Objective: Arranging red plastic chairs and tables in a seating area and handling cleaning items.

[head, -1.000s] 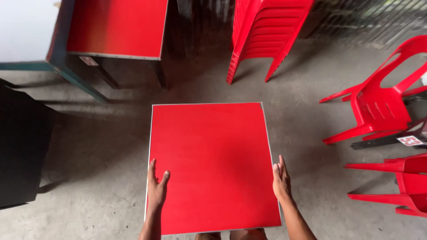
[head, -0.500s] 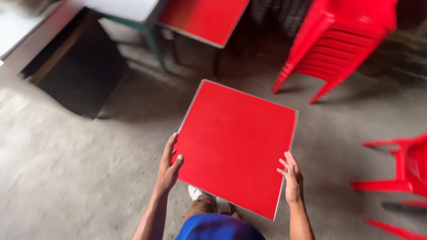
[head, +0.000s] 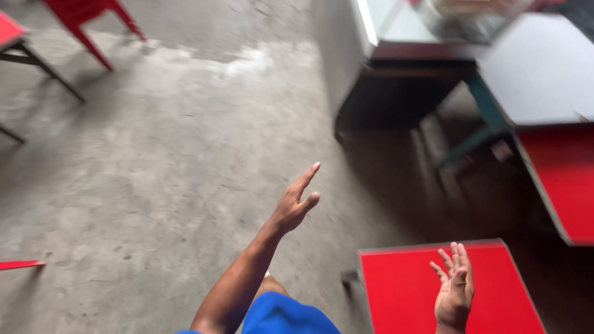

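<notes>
Red table: the square red tabletop [head: 445, 291] sits low at the near right, resting on the floor side of things, and neither of your hands grips it.
Right hand: your right hand [head: 455, 291] hovers over that red top with fingers spread apart, palm open, clamped on nothing; can't tell if it's actually touching the surface.
Left hand: your left hand [head: 296, 201] is up in the air over the concrete floor [head: 154, 167], fingers loose and open, index pointing far-right, holding nothing.
Right side: another red-topped table [head: 560, 179] sits just beyond, with a grey-topped table [head: 538, 68] on teal legs farther back.
Far middle: a glass-fronted counter [head: 396, 37], blurry.
Far left: a red plastic chair [head: 86, 15] and a red table corner [head: 9, 31].
Near bottom: your blue shorts [head: 288, 315].
</notes>
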